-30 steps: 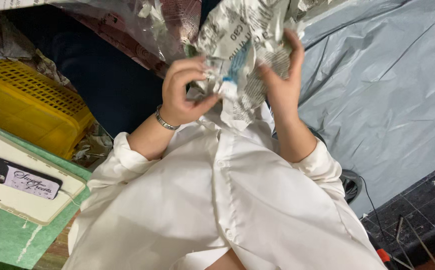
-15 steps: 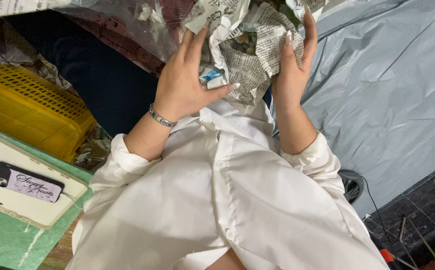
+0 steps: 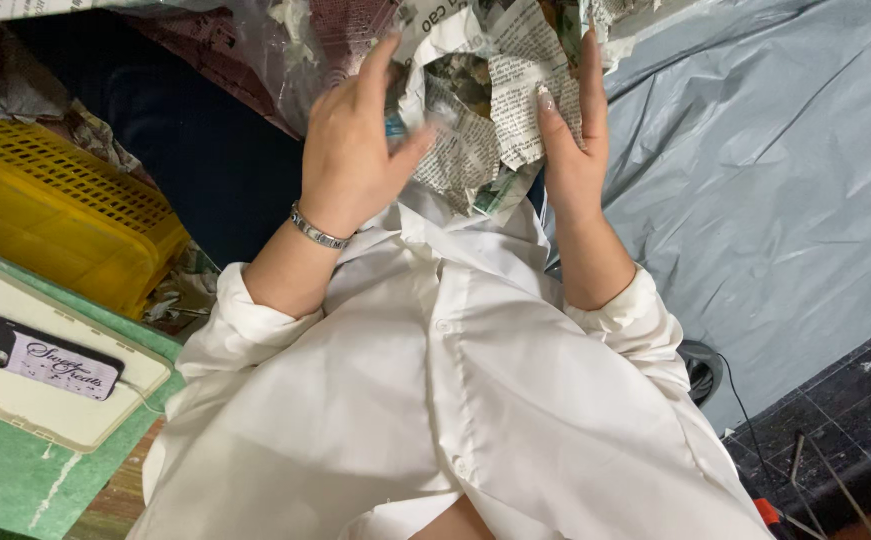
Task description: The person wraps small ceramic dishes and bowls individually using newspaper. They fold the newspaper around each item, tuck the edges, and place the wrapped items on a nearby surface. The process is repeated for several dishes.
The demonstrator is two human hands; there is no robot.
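the crumpled newspaper (image 3: 485, 110) sat at the top middle of the view, between both hands and above the collar of the white shirt (image 3: 435, 400). the left hand (image 3: 350, 150) was wide, its flat palm pressing the paper's left side; the right hand (image 3: 570, 140) was also spread, cupping the right side. neither one closed around it. the paper looked light, soft and easy to tear, so holding it from both sides seemed best. a yellow plastic crate (image 3: 45, 210) stood at the left. below it a cream tray (image 3: 15, 370) carried a dark rectangular label (image 3: 45, 360). grey plastic sheeting (image 3: 775, 180) lay at the right.
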